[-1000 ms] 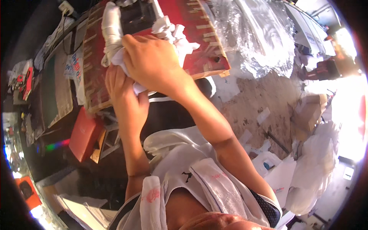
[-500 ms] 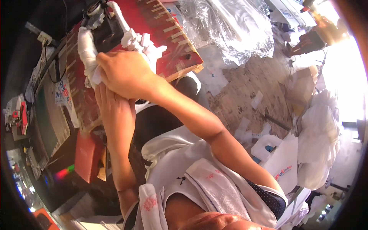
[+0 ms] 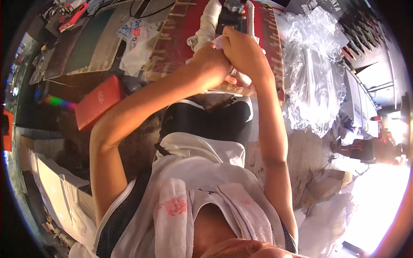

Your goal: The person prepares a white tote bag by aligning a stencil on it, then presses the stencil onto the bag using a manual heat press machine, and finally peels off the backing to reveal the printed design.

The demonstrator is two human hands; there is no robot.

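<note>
A dark metal part (image 3: 235,19) with two white-wrapped arms lies on the red work surface (image 3: 185,28) in front of me. Its left wrapped arm (image 3: 210,21) is thick with bunched white wrapping, and the right wrapped arm (image 3: 251,19) is thinner. My left hand (image 3: 213,66) is closed, its fingers curled in against the white wrapping (image 3: 221,41). Pressed close beside it, my right hand (image 3: 247,53) is also closed on this wrapping. A wrapped end (image 3: 241,77) pokes out below both hands. The hands hide most of what they grip.
Strips of tape line the red surface's edges. Clear plastic film (image 3: 316,73) lies crumpled to the right. On the left are a red box (image 3: 101,102), a printed plastic bag (image 3: 137,56) and flat boards (image 3: 90,43). A cardboard box (image 3: 327,187) stands at lower right.
The view has turned, bringing the work surface to the top middle. My left hand, stretched out flat under the right fist before, is now curled beside it.
</note>
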